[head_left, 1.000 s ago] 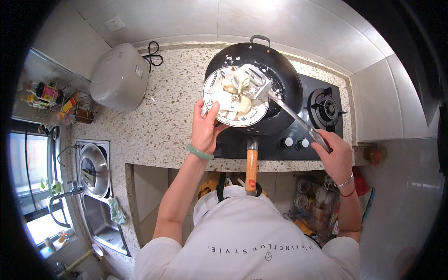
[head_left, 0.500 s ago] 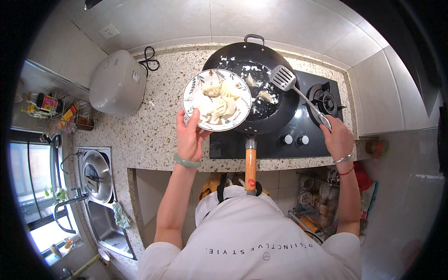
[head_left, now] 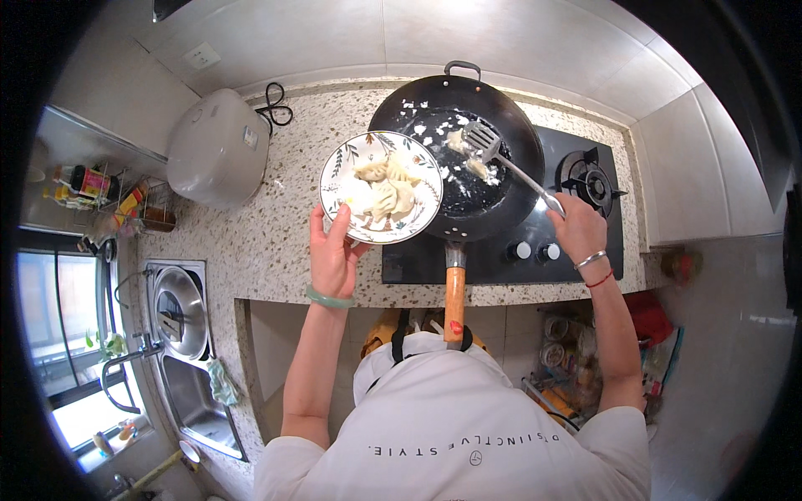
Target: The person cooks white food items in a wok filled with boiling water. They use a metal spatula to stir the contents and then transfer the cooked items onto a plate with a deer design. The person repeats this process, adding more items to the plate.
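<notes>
My left hand (head_left: 336,255) grips the near rim of a white plate (head_left: 341,179) with a leaf pattern, held up beside the wok. Several dumplings (head_left: 386,188) lie on it. In my right hand (head_left: 578,230) is the handle of a slotted spatula (head_left: 482,139), its blade lowered into the black wok (head_left: 514,159). The blade touches or partly covers a dumpling (head_left: 456,140) there. Another dumpling (head_left: 479,169) lies just nearer to me, among white bits scattered over the dark, wet wok bottom. The wok's wooden handle (head_left: 454,301) points toward me.
The wok stands on a black gas stove (head_left: 551,250), with a bare burner (head_left: 591,185) to its right. At the left are a grey rice cooker (head_left: 213,150), a wire rack (head_left: 154,196) of bottles and packets, and a sink (head_left: 196,401) with a metal lid (head_left: 177,305) over one basin.
My right hand has brought the spatula left and down to the dumplings in the wok. The plate in my left hand has shifted slightly left and nearer to me, away from the wok.
</notes>
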`<state>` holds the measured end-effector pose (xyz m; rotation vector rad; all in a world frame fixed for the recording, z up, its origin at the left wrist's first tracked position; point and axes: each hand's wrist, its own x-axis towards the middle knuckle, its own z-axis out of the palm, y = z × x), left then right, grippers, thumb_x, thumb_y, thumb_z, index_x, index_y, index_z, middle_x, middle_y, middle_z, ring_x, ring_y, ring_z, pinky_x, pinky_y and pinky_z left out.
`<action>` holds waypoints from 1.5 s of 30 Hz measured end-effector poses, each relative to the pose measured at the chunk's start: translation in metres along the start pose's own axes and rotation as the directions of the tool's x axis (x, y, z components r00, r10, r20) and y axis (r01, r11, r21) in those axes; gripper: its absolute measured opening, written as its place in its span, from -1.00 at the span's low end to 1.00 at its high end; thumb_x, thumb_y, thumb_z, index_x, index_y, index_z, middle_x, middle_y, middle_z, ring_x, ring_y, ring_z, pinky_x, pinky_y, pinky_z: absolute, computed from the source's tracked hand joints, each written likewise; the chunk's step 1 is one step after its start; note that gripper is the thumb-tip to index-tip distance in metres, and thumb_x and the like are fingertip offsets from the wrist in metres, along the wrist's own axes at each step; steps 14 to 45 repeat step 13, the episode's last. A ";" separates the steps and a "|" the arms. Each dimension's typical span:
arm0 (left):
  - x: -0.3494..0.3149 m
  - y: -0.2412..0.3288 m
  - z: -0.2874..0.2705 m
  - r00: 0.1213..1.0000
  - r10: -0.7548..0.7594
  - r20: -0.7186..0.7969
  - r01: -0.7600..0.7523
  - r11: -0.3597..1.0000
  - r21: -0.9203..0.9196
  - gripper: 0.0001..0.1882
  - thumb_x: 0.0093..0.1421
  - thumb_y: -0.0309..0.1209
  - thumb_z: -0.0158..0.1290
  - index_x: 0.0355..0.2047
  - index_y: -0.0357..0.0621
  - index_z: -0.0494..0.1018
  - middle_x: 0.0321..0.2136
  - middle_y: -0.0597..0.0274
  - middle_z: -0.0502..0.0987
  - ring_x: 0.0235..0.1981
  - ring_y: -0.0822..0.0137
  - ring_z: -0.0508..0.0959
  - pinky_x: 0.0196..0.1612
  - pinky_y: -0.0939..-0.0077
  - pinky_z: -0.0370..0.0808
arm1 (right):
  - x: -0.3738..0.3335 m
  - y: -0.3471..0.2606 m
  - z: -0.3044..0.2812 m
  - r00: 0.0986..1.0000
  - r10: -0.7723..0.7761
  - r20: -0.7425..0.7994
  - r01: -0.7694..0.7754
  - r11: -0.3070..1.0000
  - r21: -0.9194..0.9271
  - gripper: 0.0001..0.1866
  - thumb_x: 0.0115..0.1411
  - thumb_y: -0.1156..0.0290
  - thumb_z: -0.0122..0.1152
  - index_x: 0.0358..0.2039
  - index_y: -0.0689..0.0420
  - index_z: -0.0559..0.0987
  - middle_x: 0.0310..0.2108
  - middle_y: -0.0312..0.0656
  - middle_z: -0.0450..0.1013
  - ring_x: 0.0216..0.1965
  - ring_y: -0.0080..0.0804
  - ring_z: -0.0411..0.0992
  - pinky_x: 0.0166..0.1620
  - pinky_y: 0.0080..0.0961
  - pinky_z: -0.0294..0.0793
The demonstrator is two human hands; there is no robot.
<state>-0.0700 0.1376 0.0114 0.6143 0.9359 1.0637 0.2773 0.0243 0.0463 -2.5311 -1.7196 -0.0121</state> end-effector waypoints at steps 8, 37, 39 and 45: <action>-0.002 0.002 -0.001 1.000 -0.015 -0.023 0.014 1.000 -0.011 -0.63 0.25 -0.31 0.00 0.00 -0.08 0.18 -0.14 0.14 0.46 -0.19 0.33 0.54 -0.30 0.43 0.61 | 0.004 -0.020 0.025 0.989 0.083 0.119 -0.115 0.950 0.291 -0.71 0.00 0.20 0.29 -0.27 0.06 0.60 -0.45 -0.10 0.53 -0.42 -0.12 0.51 -0.37 -0.34 0.47; -0.003 0.003 -0.002 1.000 -0.009 -0.026 0.009 1.000 -0.001 -0.65 0.25 -0.31 -0.01 -0.01 -0.08 0.20 -0.13 0.13 0.46 -0.18 0.31 0.55 -0.31 0.43 0.62 | 0.004 -0.020 0.043 0.967 0.058 0.247 -0.175 0.855 0.488 -0.67 -0.01 0.20 0.31 -0.28 0.13 0.61 -0.49 -0.08 0.53 -0.43 -0.29 0.54 -0.37 -0.41 0.45; -0.003 0.003 -0.002 1.000 -0.009 -0.026 0.009 1.000 -0.001 -0.65 0.25 -0.31 -0.01 -0.01 -0.08 0.20 -0.13 0.13 0.46 -0.18 0.31 0.55 -0.31 0.43 0.62 | 0.004 -0.020 0.043 0.967 0.058 0.247 -0.175 0.855 0.488 -0.67 -0.01 0.20 0.31 -0.28 0.13 0.61 -0.49 -0.08 0.53 -0.43 -0.29 0.54 -0.37 -0.41 0.45; -0.003 0.003 -0.002 1.000 -0.009 -0.026 0.009 1.000 -0.001 -0.65 0.25 -0.31 -0.01 -0.01 -0.08 0.20 -0.13 0.13 0.46 -0.18 0.31 0.55 -0.31 0.43 0.62 | 0.004 -0.020 0.043 0.967 0.058 0.247 -0.175 0.855 0.488 -0.67 -0.01 0.20 0.31 -0.28 0.13 0.61 -0.49 -0.08 0.53 -0.43 -0.29 0.54 -0.37 -0.41 0.45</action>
